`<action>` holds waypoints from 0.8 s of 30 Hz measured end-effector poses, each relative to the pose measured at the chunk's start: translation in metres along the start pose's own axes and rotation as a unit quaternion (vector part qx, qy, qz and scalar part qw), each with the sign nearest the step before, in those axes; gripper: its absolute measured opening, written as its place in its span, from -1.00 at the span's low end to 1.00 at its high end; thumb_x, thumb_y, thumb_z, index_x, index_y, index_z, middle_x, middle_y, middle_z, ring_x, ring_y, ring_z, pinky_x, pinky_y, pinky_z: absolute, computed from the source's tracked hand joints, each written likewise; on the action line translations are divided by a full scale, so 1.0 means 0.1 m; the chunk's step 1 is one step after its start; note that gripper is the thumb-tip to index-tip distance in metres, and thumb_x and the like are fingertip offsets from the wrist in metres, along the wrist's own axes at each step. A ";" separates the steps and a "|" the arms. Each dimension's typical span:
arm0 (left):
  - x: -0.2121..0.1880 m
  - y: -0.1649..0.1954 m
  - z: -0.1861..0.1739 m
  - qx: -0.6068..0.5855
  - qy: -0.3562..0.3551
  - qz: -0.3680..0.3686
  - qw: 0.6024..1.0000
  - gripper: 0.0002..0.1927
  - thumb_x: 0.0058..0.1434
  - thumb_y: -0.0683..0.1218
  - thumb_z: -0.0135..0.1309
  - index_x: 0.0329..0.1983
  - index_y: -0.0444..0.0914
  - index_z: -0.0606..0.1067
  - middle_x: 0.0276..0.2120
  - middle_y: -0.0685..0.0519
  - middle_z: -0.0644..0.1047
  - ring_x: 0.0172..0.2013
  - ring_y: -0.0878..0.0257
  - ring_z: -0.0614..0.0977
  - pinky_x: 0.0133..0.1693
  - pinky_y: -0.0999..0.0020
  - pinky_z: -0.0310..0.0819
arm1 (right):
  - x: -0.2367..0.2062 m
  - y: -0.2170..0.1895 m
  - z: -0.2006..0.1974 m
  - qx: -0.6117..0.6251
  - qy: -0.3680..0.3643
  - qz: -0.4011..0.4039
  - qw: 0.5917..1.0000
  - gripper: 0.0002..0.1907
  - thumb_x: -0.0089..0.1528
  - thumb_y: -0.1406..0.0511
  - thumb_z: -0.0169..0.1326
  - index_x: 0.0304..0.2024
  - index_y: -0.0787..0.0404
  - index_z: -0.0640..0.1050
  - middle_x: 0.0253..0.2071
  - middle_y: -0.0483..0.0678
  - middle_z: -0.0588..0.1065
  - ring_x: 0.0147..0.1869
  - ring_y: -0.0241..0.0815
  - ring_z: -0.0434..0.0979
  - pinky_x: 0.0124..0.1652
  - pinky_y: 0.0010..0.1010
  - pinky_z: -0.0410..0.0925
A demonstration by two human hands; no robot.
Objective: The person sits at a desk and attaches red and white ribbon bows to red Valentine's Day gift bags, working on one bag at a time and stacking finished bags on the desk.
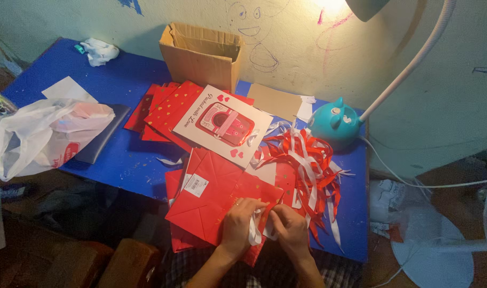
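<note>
Working at the near edge of a blue table [120,160], both hands close together over a flat red paper bag [216,200]. Left hand [238,221] pressed down on the bag, fingers curled and pinching a white ribbon [253,230] against the paper, apparently to keep the bag from sliding. Right hand [287,226] touching the same spot, fingers closed around the ribbon's other part, seemingly feeding or tying it at the bag's upper edge; the exact pinch hidden by the knuckles. Bag lying flat and tilted, on top of more folded red bags, a white price sticker [196,185] on its face. Just to the right, within easy reach, a loose heap of red and white ribbons [307,165]. Farther back, a fanned stack of red bags [168,109] with a white card bearing a pink picture [224,125] laid on top. Behind these, an open cardboard box [203,53] against the wall. At the right, a teal lamp base [335,121], its white neck arching overhead to light the work. At the left, a white plastic bag [40,136] hanging over the table's edge, well apart from the hands.
</note>
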State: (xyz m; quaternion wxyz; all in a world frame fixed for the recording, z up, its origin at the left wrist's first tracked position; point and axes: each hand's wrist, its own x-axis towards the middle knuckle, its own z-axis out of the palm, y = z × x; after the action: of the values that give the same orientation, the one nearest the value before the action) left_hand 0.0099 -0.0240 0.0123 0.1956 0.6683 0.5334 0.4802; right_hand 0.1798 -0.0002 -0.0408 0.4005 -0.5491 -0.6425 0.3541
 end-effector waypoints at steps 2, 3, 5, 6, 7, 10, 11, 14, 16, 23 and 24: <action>-0.01 -0.02 0.01 0.001 0.010 0.009 1.000 -0.85 0.19 -0.26 0.08 -0.17 -0.30 0.56 -0.28 -0.12 0.57 -0.22 -0.09 0.59 -0.19 0.09 0.48 | -0.01 -0.04 0.00 0.010 -0.011 0.036 0.999 -0.91 0.21 0.35 0.18 -0.28 0.26 0.63 -0.54 -0.07 0.57 -0.54 -0.37 0.52 -0.49 -0.45 0.40; -0.01 -0.03 0.03 0.007 0.011 0.004 1.000 -0.85 0.16 -0.25 0.10 -0.19 -0.31 0.55 -0.28 -0.12 0.57 -0.23 -0.10 0.59 -0.19 0.09 0.48 | -0.01 -0.06 -0.01 0.010 -0.012 0.037 0.999 -0.91 0.21 0.35 0.18 -0.28 0.26 0.63 -0.54 -0.06 0.57 -0.54 -0.36 0.53 -0.49 -0.46 0.39; -0.02 -0.04 0.06 0.019 0.011 -0.005 1.000 -0.85 0.12 -0.24 0.13 -0.22 -0.31 0.54 -0.30 -0.13 0.57 -0.23 -0.11 0.59 -0.20 0.08 0.48 | 0.00 -0.09 -0.01 0.010 -0.013 0.040 0.999 -0.91 0.21 0.35 0.19 -0.28 0.26 0.63 -0.54 -0.05 0.57 -0.54 -0.35 0.54 -0.49 -0.46 0.39; -0.03 -0.05 0.07 0.015 0.014 -0.004 1.000 -0.84 0.12 -0.24 0.13 -0.21 -0.32 0.53 -0.30 -0.13 0.58 -0.23 -0.10 0.59 -0.20 0.09 0.48 | 0.00 -0.11 -0.01 0.005 -0.007 0.041 0.999 -0.91 0.20 0.35 0.19 -0.28 0.26 0.63 -0.54 -0.05 0.58 -0.54 -0.34 0.56 -0.49 -0.46 0.39; -0.03 -0.06 0.08 0.011 0.017 -0.002 1.000 -0.83 0.11 -0.24 0.13 -0.20 -0.32 0.53 -0.29 -0.13 0.58 -0.22 -0.10 0.60 -0.19 0.09 0.48 | -0.01 -0.12 -0.01 0.000 -0.001 0.041 0.999 -0.91 0.19 0.35 0.19 -0.29 0.26 0.63 -0.54 -0.05 0.58 -0.55 -0.33 0.57 -0.49 -0.46 0.39; -0.05 -0.07 0.09 0.009 0.020 -0.011 1.000 -0.84 0.14 -0.23 0.14 -0.20 -0.32 0.52 -0.29 -0.13 0.58 -0.22 -0.10 0.60 -0.19 0.10 0.49 | -0.02 -0.15 0.03 -0.009 0.026 0.025 0.999 -0.91 0.17 0.36 0.21 -0.29 0.26 0.63 -0.52 -0.05 0.59 -0.51 -0.30 0.60 -0.46 -0.45 0.41; -0.05 -0.07 0.10 0.010 0.019 -0.016 1.000 -0.85 0.15 -0.23 0.15 -0.20 -0.32 0.52 -0.30 -0.13 0.58 -0.22 -0.10 0.60 -0.19 0.10 0.48 | -0.03 -0.16 0.04 -0.011 0.038 0.016 0.999 -0.91 0.16 0.36 0.21 -0.29 0.26 0.62 -0.50 -0.05 0.59 -0.49 -0.28 0.61 -0.44 -0.45 0.41; -0.05 -0.07 0.08 -0.009 0.023 -0.007 1.000 -0.83 0.14 -0.24 0.13 -0.18 -0.32 0.53 -0.27 -0.13 0.59 -0.21 -0.10 0.61 -0.18 0.11 0.49 | -0.06 -0.17 0.04 -0.020 0.044 -0.055 0.997 -0.91 0.15 0.39 0.21 -0.30 0.26 0.61 -0.43 -0.05 0.55 -0.39 -0.25 0.62 -0.36 -0.44 0.42; -0.04 -0.07 0.06 -0.016 0.021 -0.004 1.000 -0.84 0.15 -0.25 0.11 -0.18 -0.32 0.53 -0.27 -0.14 0.58 -0.20 -0.11 0.61 -0.17 0.11 0.49 | -0.07 -0.16 0.04 -0.039 0.040 -0.064 0.996 -0.92 0.14 0.40 0.21 -0.31 0.26 0.60 -0.43 -0.04 0.51 -0.38 -0.21 0.57 -0.34 -0.40 0.39; -0.03 0.00 0.03 -0.002 0.006 -0.026 1.000 -0.77 0.13 -0.25 0.12 -0.13 -0.26 0.60 -0.32 -0.10 0.57 -0.25 -0.06 0.61 -0.23 0.12 0.47 | -0.07 -0.12 0.11 -0.048 0.080 -0.048 0.994 -0.94 0.14 0.42 0.20 -0.31 0.25 0.60 -0.47 -0.02 0.44 -0.43 -0.13 0.50 -0.38 -0.35 0.34; -0.02 0.00 0.03 0.002 0.005 -0.026 1.000 -0.77 0.13 -0.25 0.12 -0.13 -0.26 0.60 -0.32 -0.09 0.56 -0.25 -0.06 0.61 -0.24 0.12 0.47 | -0.07 -0.12 0.11 -0.049 0.084 -0.063 0.993 -0.93 0.14 0.42 0.20 -0.31 0.25 0.60 -0.46 -0.03 0.44 -0.42 -0.14 0.51 -0.37 -0.35 0.35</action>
State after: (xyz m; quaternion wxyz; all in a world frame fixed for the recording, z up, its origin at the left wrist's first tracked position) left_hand 0.0128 -0.0251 0.0098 0.2039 0.6520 0.5524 0.4777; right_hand 0.1648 -0.0095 -0.0353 0.4470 -0.5543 -0.6566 0.2487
